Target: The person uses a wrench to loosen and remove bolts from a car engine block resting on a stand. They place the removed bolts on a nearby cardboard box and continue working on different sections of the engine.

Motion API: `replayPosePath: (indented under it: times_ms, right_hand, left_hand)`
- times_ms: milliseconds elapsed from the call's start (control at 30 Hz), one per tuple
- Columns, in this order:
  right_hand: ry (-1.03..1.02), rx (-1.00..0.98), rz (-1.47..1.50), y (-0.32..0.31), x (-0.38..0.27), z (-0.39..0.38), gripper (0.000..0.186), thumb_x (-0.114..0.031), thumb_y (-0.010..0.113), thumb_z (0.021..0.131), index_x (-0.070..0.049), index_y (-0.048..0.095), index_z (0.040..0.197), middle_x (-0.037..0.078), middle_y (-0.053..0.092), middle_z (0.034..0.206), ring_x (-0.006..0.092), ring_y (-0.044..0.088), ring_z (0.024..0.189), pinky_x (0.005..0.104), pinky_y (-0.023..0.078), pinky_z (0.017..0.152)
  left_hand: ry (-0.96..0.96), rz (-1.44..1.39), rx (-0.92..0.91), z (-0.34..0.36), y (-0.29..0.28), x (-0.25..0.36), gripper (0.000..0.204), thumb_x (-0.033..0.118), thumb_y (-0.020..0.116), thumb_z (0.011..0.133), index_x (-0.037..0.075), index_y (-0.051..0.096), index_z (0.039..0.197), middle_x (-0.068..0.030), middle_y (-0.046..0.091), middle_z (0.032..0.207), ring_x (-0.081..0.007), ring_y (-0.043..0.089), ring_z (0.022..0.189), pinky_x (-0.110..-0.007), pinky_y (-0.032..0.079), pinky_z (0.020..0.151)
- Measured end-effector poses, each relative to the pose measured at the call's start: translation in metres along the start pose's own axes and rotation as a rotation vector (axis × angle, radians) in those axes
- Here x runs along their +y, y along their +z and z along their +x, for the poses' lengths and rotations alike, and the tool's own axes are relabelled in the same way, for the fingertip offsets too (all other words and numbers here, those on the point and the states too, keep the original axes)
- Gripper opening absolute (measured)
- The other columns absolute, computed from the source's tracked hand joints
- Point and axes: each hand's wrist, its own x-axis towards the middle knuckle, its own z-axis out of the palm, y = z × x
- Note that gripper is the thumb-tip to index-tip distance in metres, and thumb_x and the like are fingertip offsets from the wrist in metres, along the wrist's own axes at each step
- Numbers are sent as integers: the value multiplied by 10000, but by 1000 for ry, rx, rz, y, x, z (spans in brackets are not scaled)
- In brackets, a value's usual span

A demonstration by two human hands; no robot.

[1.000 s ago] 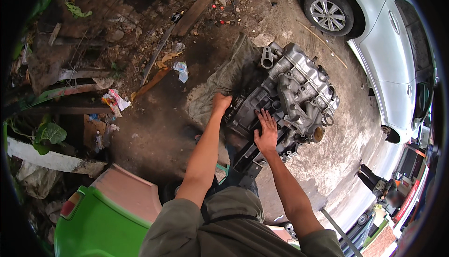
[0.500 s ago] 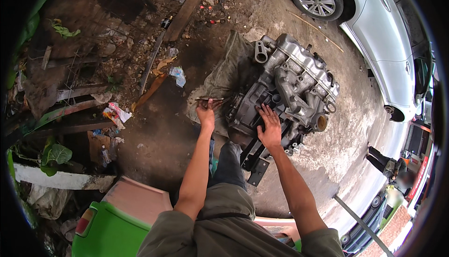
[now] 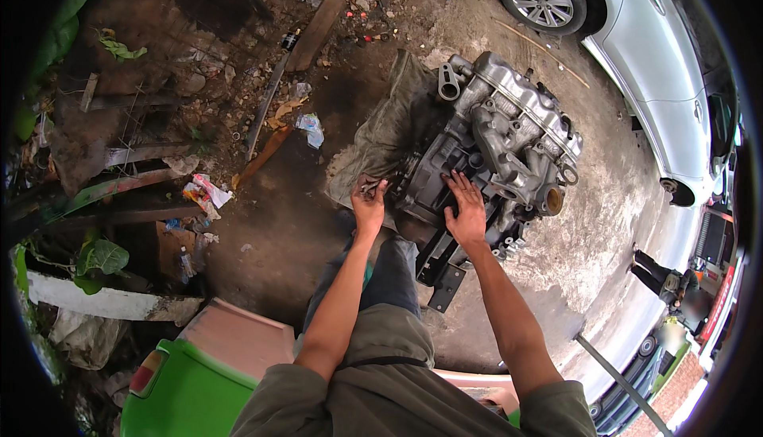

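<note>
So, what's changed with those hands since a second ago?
The left hand has drawn back from the left side of the engine toward the body. The thin piece it held midway no longer shows clearly; whether it's still held, I can't tell. The right hand stays on the engine; the cloth is unmoved.

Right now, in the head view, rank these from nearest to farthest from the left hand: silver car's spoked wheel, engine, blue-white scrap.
1. Engine: just right of the left hand.
2. Blue-white scrap: ahead, to the left.
3. Spoked wheel: far ahead, to the right.
</note>
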Motion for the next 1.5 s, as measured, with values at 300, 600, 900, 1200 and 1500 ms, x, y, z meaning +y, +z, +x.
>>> replayPosePath:
  times_ms: [300, 600, 900, 1200, 1500]
  right_hand:
    - [8, 1, -8, 0, -1, 0, 681, -58, 676, 751, -109, 536, 1416, 58, 473, 1556, 254, 410, 1457, 451, 302, 1233]
    - [14, 3, 11, -1, -1, 0, 715, -25, 686, 737, -107, 531, 1429, 85, 486, 1544, 281, 417, 1451, 462, 302, 1228]
    - [18, 6, 39, -2, -2, 1, 708, -11, 677, 723, -110, 549, 1412, 99, 504, 1528, 296, 428, 1443, 471, 297, 1227]
    - [22, 9, 54, -4, -3, 1, 718, -25, 667, 733, -133, 539, 1431, 86, 498, 1532, 292, 424, 1445, 466, 294, 1228]
    - [27, 10, 41, -2, -3, 1, 710, -33, 658, 739, -137, 543, 1431, 84, 498, 1533, 287, 423, 1446, 464, 298, 1227]
  left_hand:
    - [126, 237, -61, -1, -1, -2, 149, 55, 721, 947, -19, 591, 949, -55, 665, 866, -101, 567, 789, -246, 474, 743]
    - [175, 598, -232, 10, 3, 34, 159, 54, 729, 906, -25, 598, 950, -162, 632, 830, -337, 562, 698, -325, 482, 669]
    - [34, 1099, -484, 87, 53, 40, 323, 277, 680, 927, -18, 652, 1056, -268, 702, 905, -458, 670, 938, -560, 507, 815]
    - [-1130, 209, -211, 101, -9, -79, 230, 280, 538, 992, 141, 523, 809, -4, 493, 643, -136, 381, 461, -324, 273, 421]
    - [-642, 78, 120, 54, -19, -41, 233, 283, 587, 1050, 50, 582, 1039, -63, 618, 798, -174, 605, 596, -341, 511, 505]
